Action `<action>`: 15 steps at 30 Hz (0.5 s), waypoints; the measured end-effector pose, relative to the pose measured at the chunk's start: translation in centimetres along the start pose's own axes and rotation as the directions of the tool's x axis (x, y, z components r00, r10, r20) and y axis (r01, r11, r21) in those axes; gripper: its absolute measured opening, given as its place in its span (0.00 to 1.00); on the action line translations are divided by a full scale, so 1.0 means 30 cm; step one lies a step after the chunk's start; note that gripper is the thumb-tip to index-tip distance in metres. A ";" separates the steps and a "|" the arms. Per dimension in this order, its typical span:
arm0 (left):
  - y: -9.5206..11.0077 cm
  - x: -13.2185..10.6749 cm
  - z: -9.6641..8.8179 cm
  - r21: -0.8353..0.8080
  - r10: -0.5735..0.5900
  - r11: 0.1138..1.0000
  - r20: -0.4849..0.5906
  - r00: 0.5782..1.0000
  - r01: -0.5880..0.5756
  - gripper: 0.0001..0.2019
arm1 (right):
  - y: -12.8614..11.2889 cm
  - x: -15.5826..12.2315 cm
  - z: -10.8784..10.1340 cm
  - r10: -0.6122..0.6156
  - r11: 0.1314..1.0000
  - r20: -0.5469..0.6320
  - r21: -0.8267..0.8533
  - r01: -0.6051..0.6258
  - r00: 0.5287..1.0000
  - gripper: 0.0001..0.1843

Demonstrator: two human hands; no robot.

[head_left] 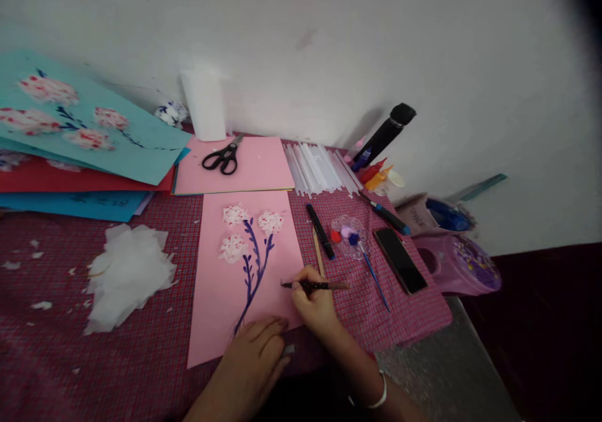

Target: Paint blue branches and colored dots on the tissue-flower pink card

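Scissors (221,157) and a phone (399,260) are seen nearby; the pink sheet (221,296) is pressed flat by the spread left hand (254,356), and a brush (314,285) is pinched by the right hand (314,306).

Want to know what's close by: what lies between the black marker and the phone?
In the head view, between the black marker and the phone sits a clear palette with paint blobs and a blue brush.

Right hand (314,306) grips a thin brush (314,285) level, tip at the right edge of the pink sheet (221,303). Left hand (256,353) lies flat on the sheet's lower edge. Painted blue stem (253,271) with three white blossoms above. Bench (56,347) under red checked cloth. Paint palette (348,234), phone (399,260) to the right; scissors (222,157) behind; white tissue heap (126,274) left.
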State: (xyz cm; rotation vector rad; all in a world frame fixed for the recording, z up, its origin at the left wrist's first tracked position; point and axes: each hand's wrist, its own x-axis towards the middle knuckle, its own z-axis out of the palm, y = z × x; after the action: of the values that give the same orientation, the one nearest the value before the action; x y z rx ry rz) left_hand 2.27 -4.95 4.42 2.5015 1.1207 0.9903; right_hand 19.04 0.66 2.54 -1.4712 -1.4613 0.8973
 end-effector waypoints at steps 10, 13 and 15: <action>-0.001 -0.009 0.001 0.003 0.007 1.000 0.017 1.000 -0.007 0.16 | 0.000 -0.001 -0.004 -0.047 0.999 -0.031 0.002 0.047 0.998 0.05; 0.000 -0.012 0.006 -0.004 0.003 1.000 0.014 1.000 -0.003 0.16 | -0.009 -0.001 -0.006 -0.053 0.999 -0.004 -0.005 0.053 0.999 0.04; 0.000 -0.013 0.010 -0.004 -0.002 1.000 0.008 1.000 0.002 0.16 | -0.013 -0.001 -0.006 -0.059 0.998 0.006 -0.024 0.059 0.998 0.04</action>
State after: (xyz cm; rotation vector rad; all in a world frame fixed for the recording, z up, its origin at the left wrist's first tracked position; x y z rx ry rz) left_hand 2.28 -5.23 3.99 2.4985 1.1169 0.9810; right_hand 19.07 0.58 2.96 -1.4369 -1.5158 0.8511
